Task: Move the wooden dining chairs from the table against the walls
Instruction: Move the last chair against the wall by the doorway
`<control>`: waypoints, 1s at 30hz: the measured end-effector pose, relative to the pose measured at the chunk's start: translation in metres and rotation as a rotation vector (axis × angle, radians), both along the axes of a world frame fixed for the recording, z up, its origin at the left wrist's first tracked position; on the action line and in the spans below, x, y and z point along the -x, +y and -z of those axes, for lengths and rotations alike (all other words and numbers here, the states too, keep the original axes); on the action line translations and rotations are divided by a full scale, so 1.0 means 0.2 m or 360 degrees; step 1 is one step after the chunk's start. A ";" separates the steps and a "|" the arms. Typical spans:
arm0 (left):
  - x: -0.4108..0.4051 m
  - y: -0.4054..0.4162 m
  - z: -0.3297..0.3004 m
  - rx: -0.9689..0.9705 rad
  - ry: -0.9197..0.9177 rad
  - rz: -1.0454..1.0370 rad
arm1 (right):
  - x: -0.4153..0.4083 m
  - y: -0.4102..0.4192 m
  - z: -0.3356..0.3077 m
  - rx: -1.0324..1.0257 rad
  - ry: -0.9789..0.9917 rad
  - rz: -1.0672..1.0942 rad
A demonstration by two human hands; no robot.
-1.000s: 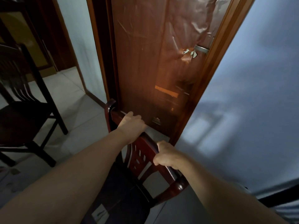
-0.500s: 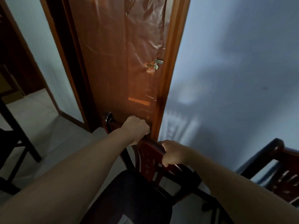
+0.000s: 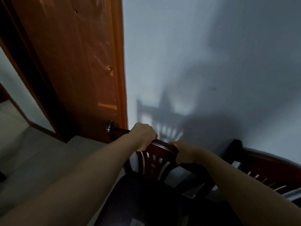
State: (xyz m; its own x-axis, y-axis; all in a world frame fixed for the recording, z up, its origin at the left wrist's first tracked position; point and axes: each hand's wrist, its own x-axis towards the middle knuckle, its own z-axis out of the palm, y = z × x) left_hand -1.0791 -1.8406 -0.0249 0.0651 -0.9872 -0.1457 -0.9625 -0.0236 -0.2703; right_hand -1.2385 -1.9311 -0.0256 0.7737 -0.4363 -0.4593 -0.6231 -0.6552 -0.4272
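A dark reddish wooden dining chair (image 3: 156, 160) with a slatted back and dark seat stands in front of me, its back toward the pale wall (image 3: 203, 62). My left hand (image 3: 144, 136) is closed over the left part of its top rail. My right hand (image 3: 184, 152) grips the same rail further right. A second wooden chair (image 3: 263, 167) of the same kind stands against the wall at the lower right, close beside the one I hold.
A brown wooden door (image 3: 78, 66) in its frame stands left of the wall, just behind the held chair's left post. Pale tiled floor (image 3: 40, 152) spreads at the lower left. The chair casts a shadow on the wall.
The chair in my hands has shifted right, from in front of the door to in front of the wall. The second chair has come further into view; the chair at the left is gone from view.
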 end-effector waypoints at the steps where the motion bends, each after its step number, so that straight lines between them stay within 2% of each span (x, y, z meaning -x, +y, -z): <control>1: 0.02 -0.06 0.02 -0.0004 0.0001 -0.0001 | 0.03 -0.06 0.02 0.0002 -0.0021 0.0003; 6: -0.01 -0.27 0.07 0.0030 0.0007 -0.0060 | 0.03 -0.26 0.12 0.0187 -0.0172 -0.0006; 13: -0.13 -0.53 0.19 0.0212 0.0084 -0.0062 | -0.03 -0.44 0.30 0.0478 -0.0294 0.0361; 19: -0.25 -0.73 0.34 0.0311 0.0095 -0.0008 | -0.12 -0.56 0.39 0.0699 -0.0193 0.0620; 30: -0.30 -0.81 0.42 0.0395 0.0226 -0.0058 | -0.18 -0.66 0.45 0.0748 -0.0079 0.0792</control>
